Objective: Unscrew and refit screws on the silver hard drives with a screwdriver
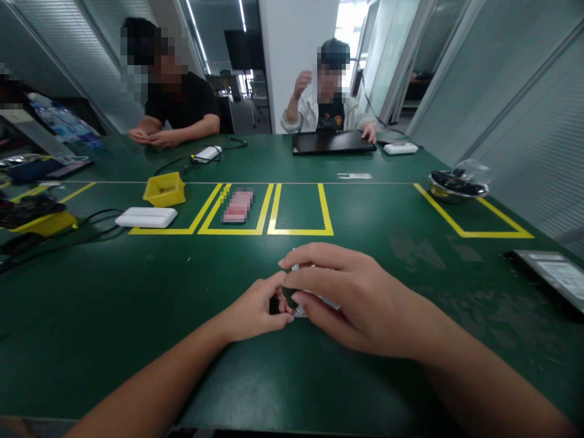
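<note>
In front of me, my right hand (pixel 360 298) is curled, its thumb and fingers closed round a small dark, rounded piece (pixel 289 297). My left hand (pixel 258 310) reaches in from the left, thumb and fingers bent toward the same spot and nearly touching the right fingertips. Under and behind my right fingers, bits of a silvery, flat-edged thing (pixel 300 314) show at the table's surface. Most of it is covered by my hands, so its kind cannot be made out. What my left fingers grip is hidden too.
Yellow tape frames mark the green table (pixel 137 304). Around lie a yellow bin (pixel 165 190), a white power strip (pixel 146 217), a blurred pink item (pixel 238 205), a metal bowl (pixel 456 188) of dark parts, and a laptop-like slab (pixel 554 277). Two people sit opposite, one behind a black panel (pixel 335 143).
</note>
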`<move>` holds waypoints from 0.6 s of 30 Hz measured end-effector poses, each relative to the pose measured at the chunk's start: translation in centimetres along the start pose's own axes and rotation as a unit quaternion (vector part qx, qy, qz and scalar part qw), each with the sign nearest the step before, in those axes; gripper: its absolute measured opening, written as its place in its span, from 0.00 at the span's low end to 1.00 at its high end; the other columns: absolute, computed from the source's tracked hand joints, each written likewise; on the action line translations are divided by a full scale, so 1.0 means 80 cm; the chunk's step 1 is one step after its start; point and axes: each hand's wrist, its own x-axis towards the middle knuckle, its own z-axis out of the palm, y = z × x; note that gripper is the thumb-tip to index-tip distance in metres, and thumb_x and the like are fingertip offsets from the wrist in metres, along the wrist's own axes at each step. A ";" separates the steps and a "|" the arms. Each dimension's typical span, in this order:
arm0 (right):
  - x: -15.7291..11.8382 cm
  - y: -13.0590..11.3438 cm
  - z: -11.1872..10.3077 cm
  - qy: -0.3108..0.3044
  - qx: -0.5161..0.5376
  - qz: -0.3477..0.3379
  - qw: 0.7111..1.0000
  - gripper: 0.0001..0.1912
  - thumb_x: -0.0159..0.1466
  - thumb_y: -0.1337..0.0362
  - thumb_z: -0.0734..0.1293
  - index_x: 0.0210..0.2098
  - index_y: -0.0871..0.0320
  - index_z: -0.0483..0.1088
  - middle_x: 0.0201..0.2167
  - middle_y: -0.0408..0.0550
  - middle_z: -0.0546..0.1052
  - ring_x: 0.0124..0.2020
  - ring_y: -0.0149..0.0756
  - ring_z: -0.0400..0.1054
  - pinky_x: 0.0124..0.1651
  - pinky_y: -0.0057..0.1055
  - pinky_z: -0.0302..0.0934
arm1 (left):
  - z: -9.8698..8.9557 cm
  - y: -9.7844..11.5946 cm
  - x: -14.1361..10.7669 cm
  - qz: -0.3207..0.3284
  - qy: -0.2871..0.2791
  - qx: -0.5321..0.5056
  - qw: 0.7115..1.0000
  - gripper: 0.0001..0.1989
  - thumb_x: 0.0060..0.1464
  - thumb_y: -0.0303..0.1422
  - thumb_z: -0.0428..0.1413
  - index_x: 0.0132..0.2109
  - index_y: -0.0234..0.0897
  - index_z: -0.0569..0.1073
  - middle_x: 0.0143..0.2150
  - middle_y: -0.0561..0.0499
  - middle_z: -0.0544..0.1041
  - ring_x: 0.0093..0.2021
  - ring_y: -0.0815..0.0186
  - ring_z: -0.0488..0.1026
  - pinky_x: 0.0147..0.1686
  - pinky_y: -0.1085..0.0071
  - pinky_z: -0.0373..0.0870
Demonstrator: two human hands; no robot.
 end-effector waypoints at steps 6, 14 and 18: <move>-0.001 0.004 0.002 -0.009 -0.005 0.012 1.000 0.11 0.70 0.67 0.59 0.42 0.62 0.73 0.40 0.50 0.72 0.40 0.33 0.65 0.44 0.31 0.62 | 0.000 -0.004 -0.002 -0.013 -0.008 0.036 0.999 0.12 0.51 0.30 0.58 0.44 0.36 0.69 0.35 0.52 0.77 0.36 0.63 0.74 0.36 0.68 0.71; -0.001 0.001 0.000 -0.003 0.017 0.002 1.000 0.11 0.69 0.69 0.59 0.42 0.62 0.72 0.46 0.54 0.72 0.46 0.35 0.66 0.50 0.33 0.63 | -0.001 0.003 0.001 0.005 0.005 0.035 0.999 0.21 0.52 0.31 0.58 0.54 0.35 0.67 0.34 0.53 0.76 0.33 0.64 0.73 0.37 0.67 0.72; -0.001 0.001 0.000 0.000 0.023 -0.004 1.000 0.12 0.68 0.72 0.57 0.46 0.62 0.71 0.47 0.54 0.74 0.47 0.35 0.67 0.53 0.33 0.62 | 0.002 -0.002 0.000 0.012 0.013 0.042 0.999 0.20 0.50 0.31 0.58 0.52 0.36 0.68 0.35 0.51 0.76 0.35 0.63 0.74 0.36 0.67 0.72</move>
